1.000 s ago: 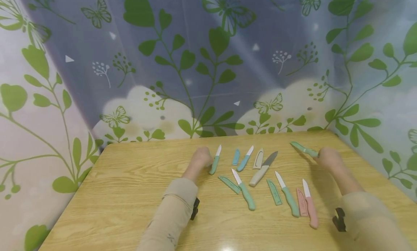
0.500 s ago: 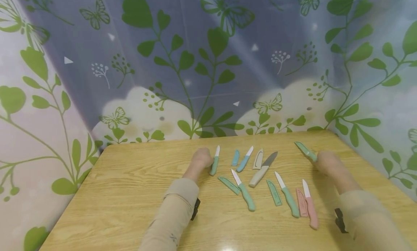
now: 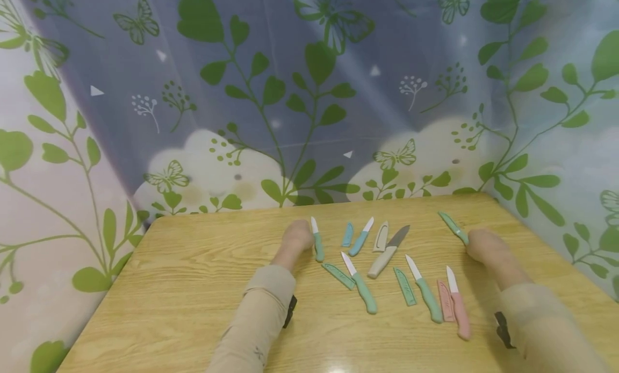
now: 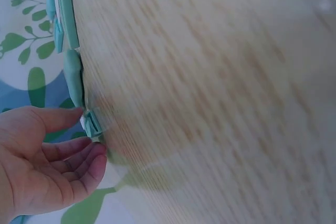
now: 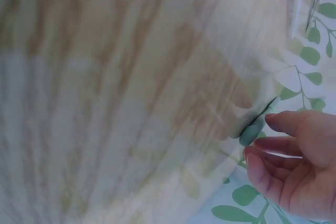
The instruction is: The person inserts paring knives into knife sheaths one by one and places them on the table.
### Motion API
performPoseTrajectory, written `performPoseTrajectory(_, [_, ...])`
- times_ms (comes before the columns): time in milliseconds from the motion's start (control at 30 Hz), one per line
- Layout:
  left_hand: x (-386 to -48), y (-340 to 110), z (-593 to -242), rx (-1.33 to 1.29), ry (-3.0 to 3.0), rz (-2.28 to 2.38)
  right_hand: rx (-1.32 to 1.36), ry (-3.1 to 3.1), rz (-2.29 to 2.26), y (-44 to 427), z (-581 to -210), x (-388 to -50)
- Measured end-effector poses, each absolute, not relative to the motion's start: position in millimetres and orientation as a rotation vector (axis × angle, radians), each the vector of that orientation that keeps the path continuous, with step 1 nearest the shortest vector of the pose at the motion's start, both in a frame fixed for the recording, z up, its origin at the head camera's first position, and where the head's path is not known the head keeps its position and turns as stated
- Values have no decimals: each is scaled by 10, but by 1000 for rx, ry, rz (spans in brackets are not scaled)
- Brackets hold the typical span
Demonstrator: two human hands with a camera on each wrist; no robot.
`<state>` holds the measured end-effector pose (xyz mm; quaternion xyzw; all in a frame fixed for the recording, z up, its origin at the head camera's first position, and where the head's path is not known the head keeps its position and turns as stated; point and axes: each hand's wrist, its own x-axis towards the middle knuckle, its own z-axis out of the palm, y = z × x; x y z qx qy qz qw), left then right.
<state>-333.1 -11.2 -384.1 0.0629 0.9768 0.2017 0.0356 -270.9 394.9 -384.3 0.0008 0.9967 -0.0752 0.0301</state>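
Observation:
My left hand is at the left end of the row of knives. In the left wrist view its thumb and fingertips pinch a small green knife sheath, which the hand hides in the head view. A green-handled knife with a bare white blade lies right beside that hand. Towards the far right, my right hand grips the handle end of a green knife. This knife's blade looks covered by its green sheath, and it points away to the left. The fingers hide the end of its handle.
Between the hands lie a blue knife with its sheath, a beige knife with its sheath, two more green knives and a pink knife. The wooden table ends at a leaf-patterned curtain.
The green knife beside my left hand has turned, its tip swinging left. The knife in my right hand has shifted slightly right and turned more steeply; that hand has come a little nearer.

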Motion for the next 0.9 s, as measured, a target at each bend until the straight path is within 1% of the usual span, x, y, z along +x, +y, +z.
performPoseTrajectory(167, [-3332,-135,-3847,152,3032,556,29,3069,-275,3873,-3772,-2681])
performPoseTrajectory(400, [-3313,-199,-3838,123,3019,588,-90,3086,-235,3643,-3687,-2734])
performPoseTrajectory(567, [-3301,-254,-3821,94,2972,579,-177,3074,-186,3349,-3638,-2814])
performPoseTrajectory(733, [-3295,-294,-3819,127,2967,551,-338,3100,-215,2990,-3620,-2866])
performPoseTrajectory(900, [-3264,-326,-3808,166,2941,592,-439,3116,-265,2644,-3586,-2904])
